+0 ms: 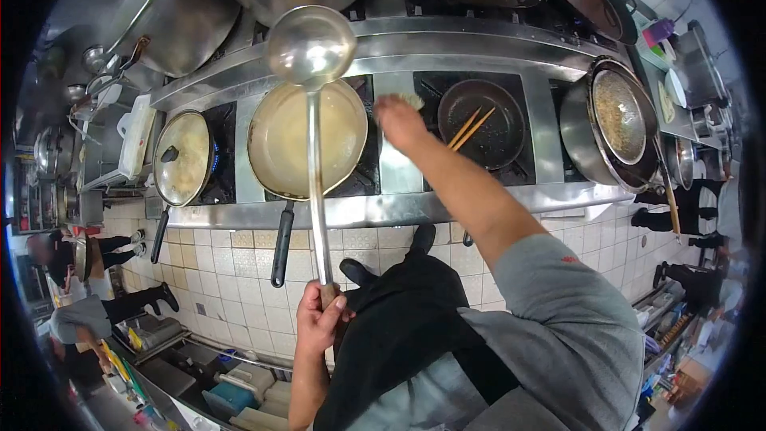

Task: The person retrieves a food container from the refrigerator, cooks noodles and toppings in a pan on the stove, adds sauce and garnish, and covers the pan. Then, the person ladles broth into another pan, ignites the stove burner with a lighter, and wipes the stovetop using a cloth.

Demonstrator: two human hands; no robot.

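My left hand [321,318] is wrapped round the lower end of a long metal ladle [313,152]. The ladle's round bowl is above the far rim of a wide pan [263,124] of pale, creamy liquid. My right hand [397,121] reaches over the metal strip between burners, blurred, with something pale and crumpled, perhaps a cloth [411,100], at its fingers; whether it grips this is unclear. To its right sits a dark frying pan [483,121] with a pair of wooden chopsticks [472,129] resting in it.
A glass-lidded pan [183,158] sits over a blue flame at left. Large pots [179,28] stand behind. At right, a metal pot [580,124] bears a strainer [619,116]. Pan handles [282,243] jut over the front edge. Other people [80,319] stand at far left and far right.
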